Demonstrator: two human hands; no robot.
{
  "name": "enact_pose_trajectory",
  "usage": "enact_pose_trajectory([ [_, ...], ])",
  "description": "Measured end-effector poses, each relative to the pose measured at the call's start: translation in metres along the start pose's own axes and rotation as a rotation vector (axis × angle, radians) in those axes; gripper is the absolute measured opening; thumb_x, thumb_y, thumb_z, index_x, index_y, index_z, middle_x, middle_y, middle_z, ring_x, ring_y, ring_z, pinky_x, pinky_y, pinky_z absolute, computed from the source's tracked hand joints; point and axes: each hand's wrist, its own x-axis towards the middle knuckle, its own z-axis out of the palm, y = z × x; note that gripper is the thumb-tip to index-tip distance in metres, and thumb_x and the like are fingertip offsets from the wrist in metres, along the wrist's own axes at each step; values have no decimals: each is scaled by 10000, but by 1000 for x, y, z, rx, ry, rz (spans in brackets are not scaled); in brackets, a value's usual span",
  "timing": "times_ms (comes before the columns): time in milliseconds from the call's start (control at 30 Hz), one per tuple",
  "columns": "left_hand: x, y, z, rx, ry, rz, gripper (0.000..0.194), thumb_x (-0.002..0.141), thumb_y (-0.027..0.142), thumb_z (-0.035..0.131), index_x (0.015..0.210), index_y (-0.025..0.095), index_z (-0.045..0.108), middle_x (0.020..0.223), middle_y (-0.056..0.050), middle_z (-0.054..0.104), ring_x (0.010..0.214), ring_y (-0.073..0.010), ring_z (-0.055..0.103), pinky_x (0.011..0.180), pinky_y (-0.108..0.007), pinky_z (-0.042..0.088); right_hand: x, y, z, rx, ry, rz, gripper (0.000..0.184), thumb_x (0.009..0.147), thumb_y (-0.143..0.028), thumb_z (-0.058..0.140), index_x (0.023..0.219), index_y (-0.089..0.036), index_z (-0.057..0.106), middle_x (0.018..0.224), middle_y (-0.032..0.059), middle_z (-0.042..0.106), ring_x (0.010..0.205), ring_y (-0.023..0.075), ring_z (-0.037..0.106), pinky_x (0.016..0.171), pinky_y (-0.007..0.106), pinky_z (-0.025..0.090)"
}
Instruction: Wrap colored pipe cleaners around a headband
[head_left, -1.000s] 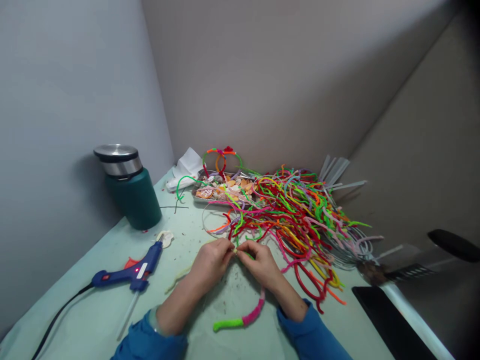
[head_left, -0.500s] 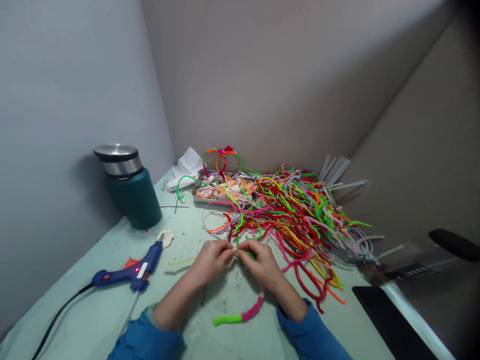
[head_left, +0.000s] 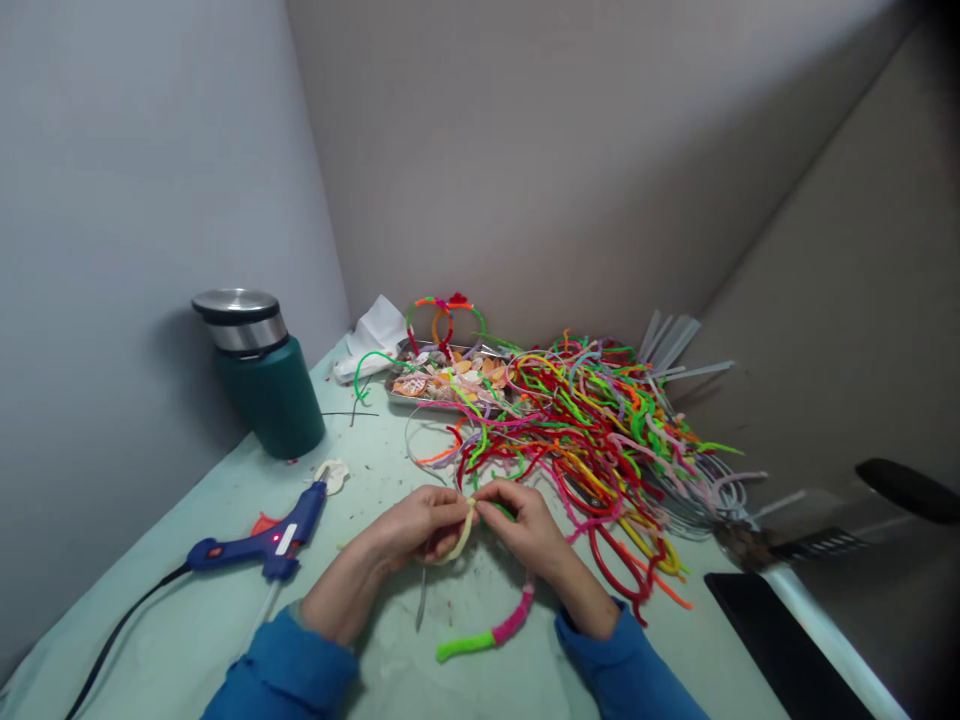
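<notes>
Above the table's front part, my left hand (head_left: 427, 525) pinches a pale yellow pipe cleaner (head_left: 464, 538), which loops down from the fingertips. My right hand (head_left: 527, 522) is closed, its fingertips meeting my left ones at that strand. From under the right hand a curved band wrapped in pink and green pipe cleaner (head_left: 511, 622) reaches down to the table; its upper part is hidden by the hand. A bit of green shows between the right fingers. A thin grey strip (head_left: 421, 600) hangs below my left hand.
On the left stand a blue glue gun (head_left: 289, 540) with its light on and a teal bottle (head_left: 274, 395). Behind my hands are a metal tray (head_left: 420, 402) of small decorations, two wrapped hoops (head_left: 442, 318) and white paper (head_left: 379, 325). A pile of coloured pipe cleaners (head_left: 570, 440) spreads right.
The pale yellow pipe cleaner now loops down below my fingertips. My left hand has turned slightly, and the grey strip shows beneath it. The pink and green band has shifted a little right.
</notes>
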Motion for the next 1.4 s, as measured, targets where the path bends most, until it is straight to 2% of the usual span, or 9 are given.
enact_pose_trajectory([
  [100, 2, 0, 1, 151, 54, 55, 189, 720, 315, 610, 757, 138, 554, 444, 60, 424, 349, -53, 323, 353, -178, 244, 1, 2, 0, 11, 12, 16, 95, 813, -171, 555, 821, -168, 650, 750, 8, 637, 706, 129, 583, 650, 217, 432],
  [267, 8, -5, 4, 549, 379, 229, 194, 693, 308, 616, 736, 122, 653, 525, 25, 520, 461, -76, 402, 448, -192, 289, 1, 2, 1, -6, 25, 35, 105, 809, -173, 551, 826, -166, 654, 743, 11, 646, 699, 135, 589, 637, 222, 432],
  [333, 10, -5, 5, 705, 462, 298, 190, 690, 308, 621, 717, 131, 686, 572, 6, 575, 534, -96, 452, 502, -195, 313, 1, 1, 1, -9, 28, 41, 107, 809, -176, 548, 824, -166, 653, 736, 12, 646, 690, 137, 589, 625, 224, 433],
  [400, 10, -4, 5, 765, 512, 332, 193, 693, 316, 620, 725, 143, 700, 599, 2, 607, 546, -101, 462, 514, -195, 316, 1, 1, 1, -12, 32, 38, 107, 804, -173, 547, 815, -167, 653, 726, 11, 643, 679, 136, 585, 617, 225, 434],
  [500, 11, -4, 5, 729, 557, 344, 200, 684, 328, 628, 723, 143, 695, 617, -2, 624, 529, -98, 457, 501, -194, 318, 1, 1, 0, -16, 46, 22, 108, 795, -168, 548, 799, -170, 656, 721, 10, 645, 674, 138, 584, 623, 230, 438],
  [600, 12, -4, 5, 616, 548, 311, 253, 681, 379, 632, 676, 129, 674, 576, -3, 598, 515, -102, 467, 491, -198, 333, 1, 1, 0, -31, 50, 2, 112, 796, -162, 546, 793, -171, 658, 729, 13, 645, 684, 140, 586, 637, 233, 436],
  [833, 8, 2, 8, 226, 441, 39, 450, 556, 553, 694, 594, 119, 583, 360, 61, 384, 303, -65, 322, 337, -202, 215, 0, -6, -2, -45, 19, -52, 131, 812, -149, 540, 814, -176, 668, 741, 17, 646, 692, 138, 585, 648, 233, 432],
  [1267, 9, -4, -1, -43, 303, -31, 432, 636, 512, 657, 565, 87, 630, 314, 33, 383, 278, -43, 273, 332, -210, 121, -1, -7, -1, -53, 26, -86, 115, 809, -155, 552, 818, -185, 662, 730, 17, 637, 680, 138, 584, 628, 234, 430],
  [1400, 9, -5, -1, -47, 282, -24, 499, 673, 579, 604, 608, 86, 635, 312, 34, 389, 267, -46, 293, 320, -200, 132, -1, -5, -2, -40, 24, -54, 118, 814, -162, 545, 818, -183, 661, 733, 16, 643, 687, 138, 588, 640, 234, 436],
])
